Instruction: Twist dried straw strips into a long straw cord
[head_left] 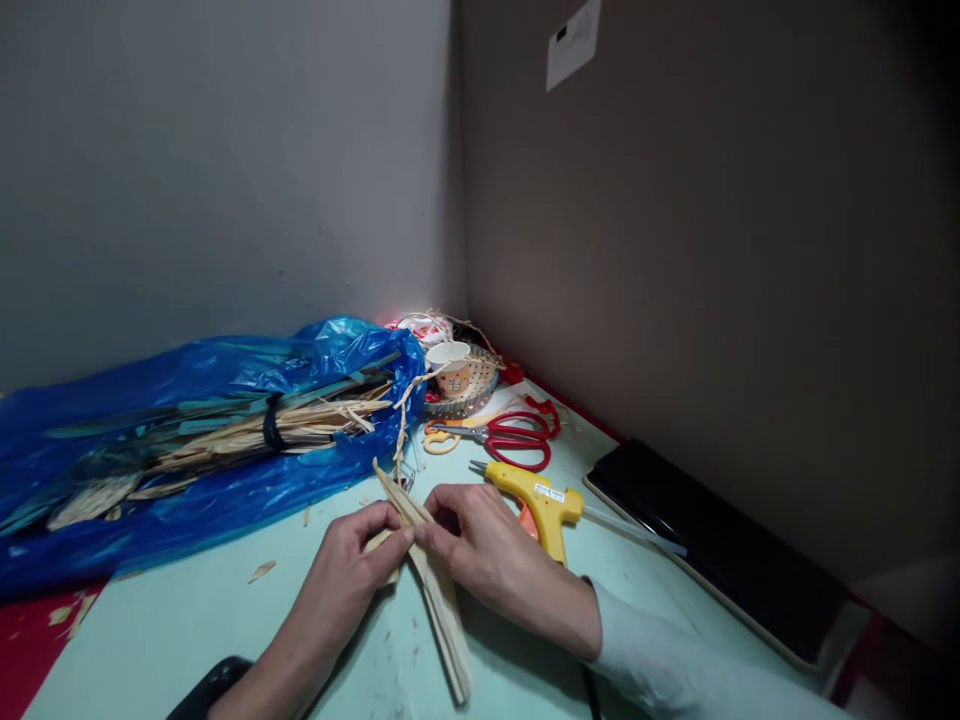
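Observation:
A long pale dried-leaf strip lies slanted on the light green tabletop. My left hand pinches it with closed fingers near its upper part. My right hand pinches the same strip from the other side, fingers closed, thumb touching the left hand's fingertips. The strip's far tip points up toward a blue bag, and its near end lies loose by my forearms.
A blue plastic bag with a tied bundle of dried leaves lies at left. A yellow glue gun, red scissors, a paper cup in a woven basket, a black tablet at right. Walls close behind.

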